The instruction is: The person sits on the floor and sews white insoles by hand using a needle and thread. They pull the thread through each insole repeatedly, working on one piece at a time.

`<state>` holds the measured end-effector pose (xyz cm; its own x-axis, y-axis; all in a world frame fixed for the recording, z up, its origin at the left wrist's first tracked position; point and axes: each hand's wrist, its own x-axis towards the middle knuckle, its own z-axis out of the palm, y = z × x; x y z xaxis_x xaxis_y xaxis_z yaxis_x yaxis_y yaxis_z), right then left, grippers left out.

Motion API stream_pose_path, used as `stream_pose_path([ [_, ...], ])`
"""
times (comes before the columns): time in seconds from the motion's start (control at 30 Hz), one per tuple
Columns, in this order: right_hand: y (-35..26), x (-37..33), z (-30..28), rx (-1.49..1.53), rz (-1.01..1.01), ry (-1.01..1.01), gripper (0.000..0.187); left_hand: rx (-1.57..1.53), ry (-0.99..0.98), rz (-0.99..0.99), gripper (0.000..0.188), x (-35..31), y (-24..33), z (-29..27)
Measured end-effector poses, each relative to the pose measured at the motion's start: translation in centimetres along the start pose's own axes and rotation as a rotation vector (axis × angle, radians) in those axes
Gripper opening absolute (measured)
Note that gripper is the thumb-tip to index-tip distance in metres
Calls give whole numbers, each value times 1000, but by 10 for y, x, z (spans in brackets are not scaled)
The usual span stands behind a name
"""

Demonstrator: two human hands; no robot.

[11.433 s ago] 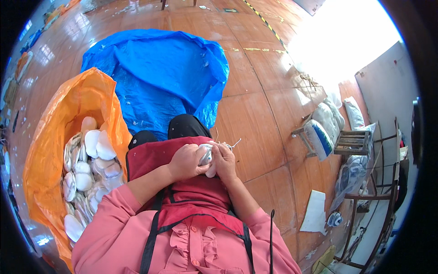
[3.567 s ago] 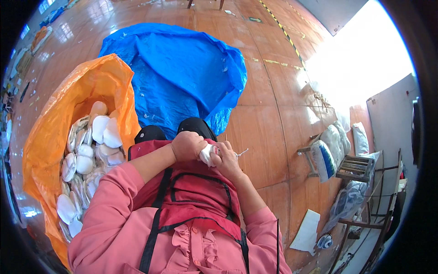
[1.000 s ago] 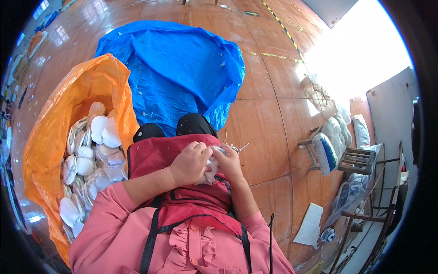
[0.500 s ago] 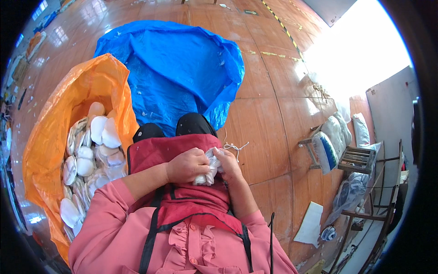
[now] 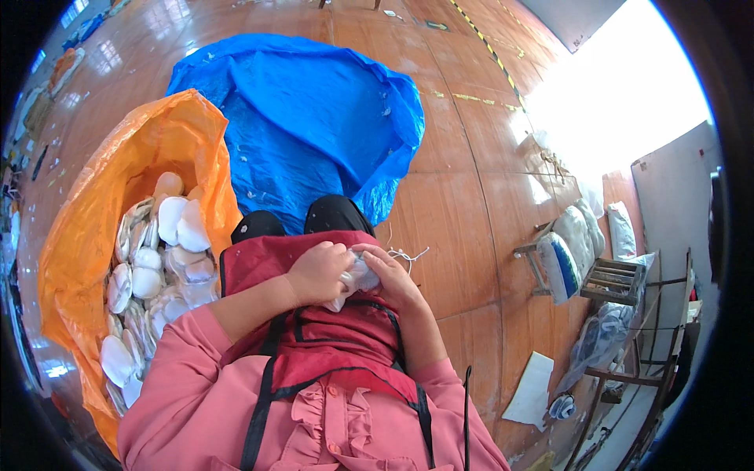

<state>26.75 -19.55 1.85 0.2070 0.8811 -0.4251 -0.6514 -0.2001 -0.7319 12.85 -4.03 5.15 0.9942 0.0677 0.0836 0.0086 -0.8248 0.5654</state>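
Observation:
Above my lap, both hands grip a crumpled white, soft bundle (image 5: pixel 359 279), which looks like thin fabric or plastic film. My left hand (image 5: pixel 319 272) is closed on its left side, fingers curled inward. From the right, my right hand (image 5: pixel 389 275) pinches the same bundle, its thumb and fingers near the top. The fingers cover much of the bundle, so I cannot tell its exact kind. Beneath the hands a red apron (image 5: pixel 255 259) lies over my thighs. To my left, an orange sack (image 5: pixel 72 212) gapes around several white and beige rounded pads (image 5: pixel 147 284).
A large blue sack (image 5: pixel 294 118) spreads open beyond my knees. White cord (image 5: pixel 408 256) lies right of my lap. On the right stand a wooden stool (image 5: pixel 611 280), cushion-like bundles (image 5: pixel 559 267) and a metal rack (image 5: pixel 640 377). A white sheet (image 5: pixel 529 390) is on the floor.
The fingers have shifted on the white bundle: my right hand now lies flatter over its top right, and less of the bundle shows. The sacks stay in place.

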Motion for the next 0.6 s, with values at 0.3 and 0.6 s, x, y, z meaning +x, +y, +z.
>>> stream_pose_path([
  [0.3, -7, 5, 3, -438, -526, -125, 70, -1145, -207, -503, 28, 8, -15, -22],
  [0.6, -5, 5, 2, -531, -472, 116, 38, -1585, -50, -536, 27, 3, -11, 17],
])
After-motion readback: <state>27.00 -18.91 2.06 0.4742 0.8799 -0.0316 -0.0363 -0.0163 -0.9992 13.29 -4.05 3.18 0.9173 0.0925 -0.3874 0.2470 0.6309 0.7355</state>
